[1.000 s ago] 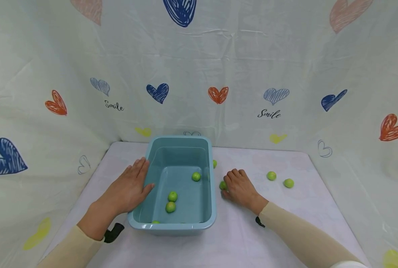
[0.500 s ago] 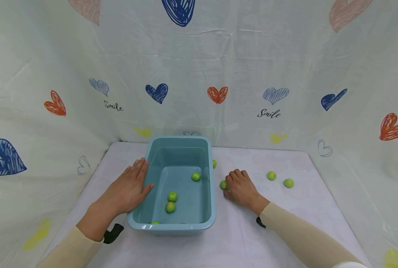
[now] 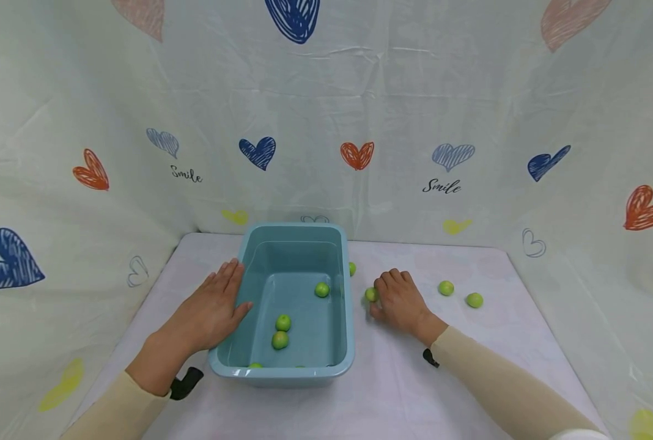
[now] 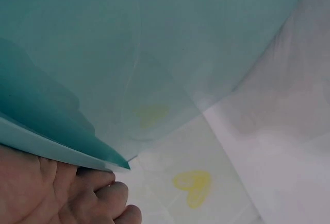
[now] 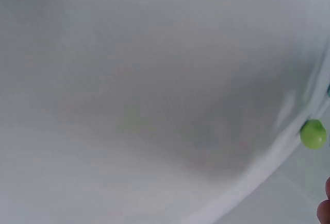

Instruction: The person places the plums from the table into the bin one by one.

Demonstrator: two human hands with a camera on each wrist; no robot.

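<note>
Green fruit [image 3: 370,294] pinched by right hand [image 3: 400,300] beside tub [image 3: 350,318]; left hand [image 3: 211,308] flat on rim.

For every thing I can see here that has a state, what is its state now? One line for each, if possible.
Blue tub: upright, open on top, green fruits inside.
Left hand: flat against the tub's left wall, fingers straight.
Right hand: fingers curled, pinching a green fruit beside the tub.
Fruits in the tub: lying loose on the bottom.
Two fruits on the table: lying loose, untouched.
Fruit behind the tub's right wall: on the table, untouched.
</note>
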